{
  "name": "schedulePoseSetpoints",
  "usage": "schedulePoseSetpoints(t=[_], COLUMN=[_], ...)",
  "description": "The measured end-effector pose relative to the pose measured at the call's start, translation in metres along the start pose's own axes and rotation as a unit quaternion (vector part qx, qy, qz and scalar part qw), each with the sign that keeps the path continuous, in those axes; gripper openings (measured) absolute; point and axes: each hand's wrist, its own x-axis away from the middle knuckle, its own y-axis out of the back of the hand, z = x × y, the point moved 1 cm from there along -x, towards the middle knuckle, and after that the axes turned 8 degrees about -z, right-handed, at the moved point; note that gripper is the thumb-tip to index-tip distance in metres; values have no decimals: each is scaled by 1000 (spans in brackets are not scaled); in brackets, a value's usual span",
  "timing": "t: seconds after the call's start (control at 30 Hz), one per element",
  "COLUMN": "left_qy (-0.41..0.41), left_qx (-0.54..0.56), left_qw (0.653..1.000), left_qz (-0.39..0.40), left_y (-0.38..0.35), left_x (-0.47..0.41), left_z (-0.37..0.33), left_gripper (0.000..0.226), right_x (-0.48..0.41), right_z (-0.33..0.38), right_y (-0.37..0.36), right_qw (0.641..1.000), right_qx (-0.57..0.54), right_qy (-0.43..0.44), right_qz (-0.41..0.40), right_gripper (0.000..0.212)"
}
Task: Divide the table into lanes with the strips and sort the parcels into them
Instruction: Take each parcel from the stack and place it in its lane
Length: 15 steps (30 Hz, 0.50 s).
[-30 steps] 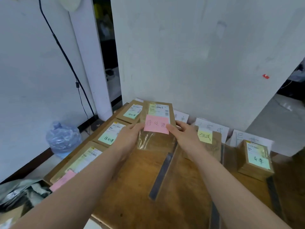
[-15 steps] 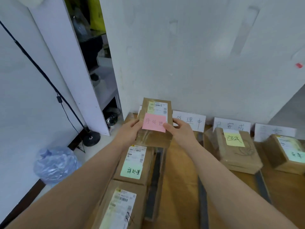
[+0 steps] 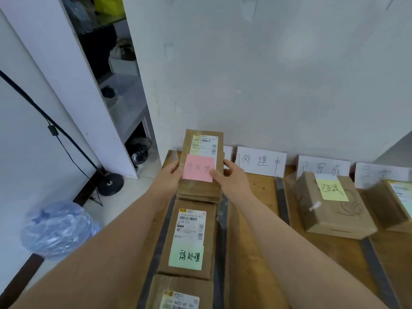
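Note:
A brown parcel with a pink note (image 3: 201, 157) is tilted up at the far end of the leftmost lane of the wooden table (image 3: 258, 219). My left hand (image 3: 170, 177) grips its left edge and my right hand (image 3: 229, 177) grips its right edge, thumb on the pink note. Behind it in the same lane lie a parcel with a green note (image 3: 189, 239) and another parcel (image 3: 180, 295). Dark strips (image 3: 223, 237) (image 3: 281, 201) (image 3: 374, 268) divide the lanes. A box with a yellow note (image 3: 332, 206) sits two lanes to the right.
White lane signs (image 3: 260, 161) (image 3: 323, 167) stand against the wall. Another box (image 3: 396, 204) is at the right edge. Left of the table are a blue water jug (image 3: 58, 228), a black lamp base (image 3: 110, 184) with cable, and an open shelf.
The view has swung left and down toward the leftmost lane. Both hands carried the pink-note parcel forward and lower, over the far end of that lane.

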Motion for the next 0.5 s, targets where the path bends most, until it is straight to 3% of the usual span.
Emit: schedulePoseSetpoints(t=[0.33,0.5], left_qy=[-24,-114], left_qx=[-81,-193], left_qw=[996,971], left_qz=[-23,-80], left_y=[4,8], left_x=[-5,8], left_z=[2,-20], left_gripper=[28,22], right_x=[-2,6], right_z=[4,11], right_y=[-5,11], right_qw=[999,993], right_qx=[42,108], right_qy=[-20,7], right_qz=[-17,-42], right_gripper=[56,58])
